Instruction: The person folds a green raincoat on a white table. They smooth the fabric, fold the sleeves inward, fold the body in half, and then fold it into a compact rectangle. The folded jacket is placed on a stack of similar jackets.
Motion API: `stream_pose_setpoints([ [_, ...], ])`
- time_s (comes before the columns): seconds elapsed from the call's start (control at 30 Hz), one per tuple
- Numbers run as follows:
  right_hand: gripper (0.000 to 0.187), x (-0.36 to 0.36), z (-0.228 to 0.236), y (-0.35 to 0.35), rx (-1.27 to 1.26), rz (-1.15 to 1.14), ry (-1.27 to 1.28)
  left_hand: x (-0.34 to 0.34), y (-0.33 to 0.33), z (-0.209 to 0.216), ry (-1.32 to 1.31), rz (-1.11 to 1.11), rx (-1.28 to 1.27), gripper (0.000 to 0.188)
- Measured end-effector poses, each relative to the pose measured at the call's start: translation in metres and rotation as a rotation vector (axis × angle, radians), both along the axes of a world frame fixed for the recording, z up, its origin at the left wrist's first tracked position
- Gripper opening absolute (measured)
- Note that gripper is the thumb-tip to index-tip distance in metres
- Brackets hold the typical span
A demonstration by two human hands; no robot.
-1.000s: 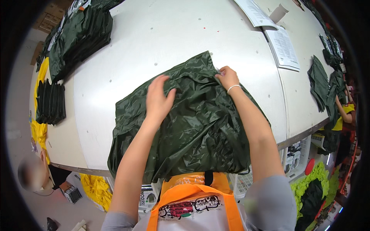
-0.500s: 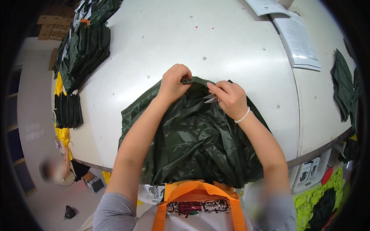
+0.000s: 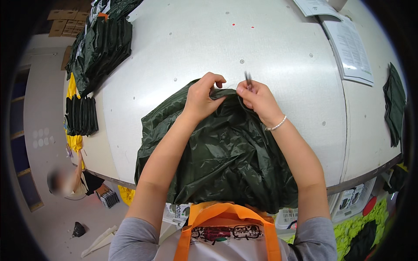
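The dark green jacket (image 3: 217, 156) lies crumpled on the white surface (image 3: 270, 56), under both forearms. The left hand (image 3: 202, 96) grips its far edge; the right hand (image 3: 257, 98) beside it pinches what seems a zipper pull.

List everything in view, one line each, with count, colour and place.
garment: one, dark green, shiny, spread on table's near edge
zipper pull: one, dark, at garment's far edge
table: one, white
folded garments: stack, dark green, table's far left
paper sheets: at least two, white, far right
bracelet: one, pale beads, right wrist
apron: one, orange straps, on the person
left hand: gripping garment's far edge
right hand: pinching the zipper pull
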State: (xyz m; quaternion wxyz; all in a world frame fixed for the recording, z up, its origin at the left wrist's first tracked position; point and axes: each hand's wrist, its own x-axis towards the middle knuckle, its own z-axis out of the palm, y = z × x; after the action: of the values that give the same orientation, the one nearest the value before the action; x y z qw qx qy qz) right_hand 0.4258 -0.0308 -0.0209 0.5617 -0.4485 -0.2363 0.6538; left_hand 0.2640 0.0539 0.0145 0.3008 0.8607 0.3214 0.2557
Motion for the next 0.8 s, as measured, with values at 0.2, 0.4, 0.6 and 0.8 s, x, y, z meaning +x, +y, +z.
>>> stream_pose_setpoints([
  [0.2,0.026,-0.001,-0.011,0.000,0.039,-0.244,-0.475,0.000,-0.003,-0.013,-0.046,-0.082,0.180,0.017],
  [0.4,0.024,0.022,0.003,-0.023,0.004,0.056,-0.624,-0.002,-0.002,-0.016,-0.089,-0.086,0.251,0.018],
  [0.6,0.023,0.026,0.017,-0.013,0.046,0.145,-0.697,-0.001,0.000,-0.013,-0.076,-0.135,0.346,0.020],
  [0.8,0.017,0.030,0.020,-0.006,0.109,0.216,-0.758,0.000,0.002,-0.010,-0.079,-0.161,0.399,0.020],
])
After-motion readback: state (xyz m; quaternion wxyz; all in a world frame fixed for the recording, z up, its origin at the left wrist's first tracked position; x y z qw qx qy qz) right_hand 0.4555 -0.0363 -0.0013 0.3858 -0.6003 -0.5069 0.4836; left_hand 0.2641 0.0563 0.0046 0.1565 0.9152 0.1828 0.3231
